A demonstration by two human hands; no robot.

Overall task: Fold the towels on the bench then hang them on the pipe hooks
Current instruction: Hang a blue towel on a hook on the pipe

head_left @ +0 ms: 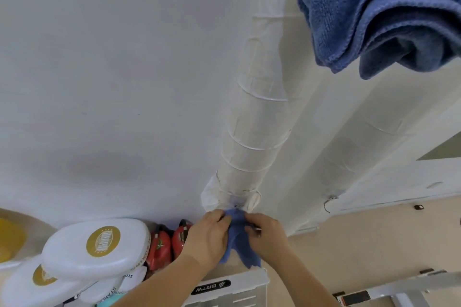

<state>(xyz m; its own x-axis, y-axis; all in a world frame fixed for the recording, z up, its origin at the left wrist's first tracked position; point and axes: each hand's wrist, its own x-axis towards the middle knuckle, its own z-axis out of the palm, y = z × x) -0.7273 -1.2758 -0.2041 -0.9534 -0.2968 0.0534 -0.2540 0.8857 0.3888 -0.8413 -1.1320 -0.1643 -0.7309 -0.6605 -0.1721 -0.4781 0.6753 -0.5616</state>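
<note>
Left hand (pixel 209 237), low centre of the frame: fingers curled, pinching the upper left edge of a small blue towel (pixel 240 239). Right hand (pixel 267 234) just beside it, thumb and fingers clamped on the towel's upper right edge. The 2 hands sit close together with only the bunched cloth between them. Both forearms enter from the bottom edge.

The towel's top is gathered at the lower end of a white wrapped pipe (pixel 259 132), and the rest hangs below the hands in loose points. A small metal fitting (pixel 237 205) shows right above the cloth; cannot tell whether the towel is caught on it.

The pipe runs from the hands toward the upper centre, bound with thin wire loops. A 2nd white pipe (pixel 349 132) lies to its right. A bare wire hook (pixel 329 203) hangs from that one's lower end, right of the hands and apart from them.

Upper right corner: a large blue towel (pixel 374 20), folded in layers, hanging down into view.

Lower left: white jugs (pixel 99 247) with gold round labels, stacked close. Red objects (pixel 159 244) sit between the jugs and the left hand. A white crate (pixel 232 286) with a black label lies below the hands.
</note>
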